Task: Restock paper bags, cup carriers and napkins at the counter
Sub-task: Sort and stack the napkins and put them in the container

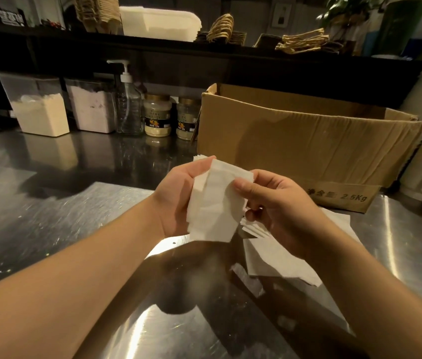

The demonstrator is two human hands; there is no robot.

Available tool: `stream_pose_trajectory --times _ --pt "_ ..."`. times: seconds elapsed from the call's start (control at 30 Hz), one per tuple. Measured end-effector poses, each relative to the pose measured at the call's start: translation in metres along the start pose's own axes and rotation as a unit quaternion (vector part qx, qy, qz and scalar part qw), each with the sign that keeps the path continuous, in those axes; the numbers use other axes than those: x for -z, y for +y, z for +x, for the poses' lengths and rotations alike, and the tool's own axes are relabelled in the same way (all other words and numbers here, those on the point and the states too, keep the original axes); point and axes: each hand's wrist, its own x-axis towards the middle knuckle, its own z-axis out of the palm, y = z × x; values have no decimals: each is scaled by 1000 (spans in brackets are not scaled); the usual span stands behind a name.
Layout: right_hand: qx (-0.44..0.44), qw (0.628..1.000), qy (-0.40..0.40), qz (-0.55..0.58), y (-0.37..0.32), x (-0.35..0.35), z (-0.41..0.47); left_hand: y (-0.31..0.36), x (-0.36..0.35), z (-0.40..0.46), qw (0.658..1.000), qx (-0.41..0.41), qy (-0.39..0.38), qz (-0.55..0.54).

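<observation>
Both hands grip a stack of white napkins (213, 203) above the surface (49, 216): left hand (178, 195) fingers curled behind it, right hand (277, 200) thumb pinching its front.

Single head-worn view, wide-angle

Looks forward and down from the person's head; close over the steel tabletop (49, 229); cardboard box (295, 146) and shelf (153, 47) beyond

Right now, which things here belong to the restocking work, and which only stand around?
For the job: napkin stack held by left hand and right hand; loose napkins on the counter; cardboard box; cup carriers on the shelf.

Just standing there: pump bottle; two jars; powder containers.
</observation>
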Motion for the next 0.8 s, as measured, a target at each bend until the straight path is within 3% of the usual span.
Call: stream_pose_trajectory --times 0.27,0.47,0.6,0.7,0.8 --pt "-56 995 85 8 9 -11 2 -3 -4 1 999 -4 -15 43" --pt "-62 992 106 22 11 -11 3 -3 -2 0 997 4 -63 36" --pt "-60 992 115 9 13 -15 1 -6 -3 -1 997 -9 -47 68" --pt "-41 988 143 -46 16 -17 2 -8 -1 1 994 -1 -38 99" --pt "55 964 181 -185 20 -16 3 -8 -2 2 996 9 -38 85"
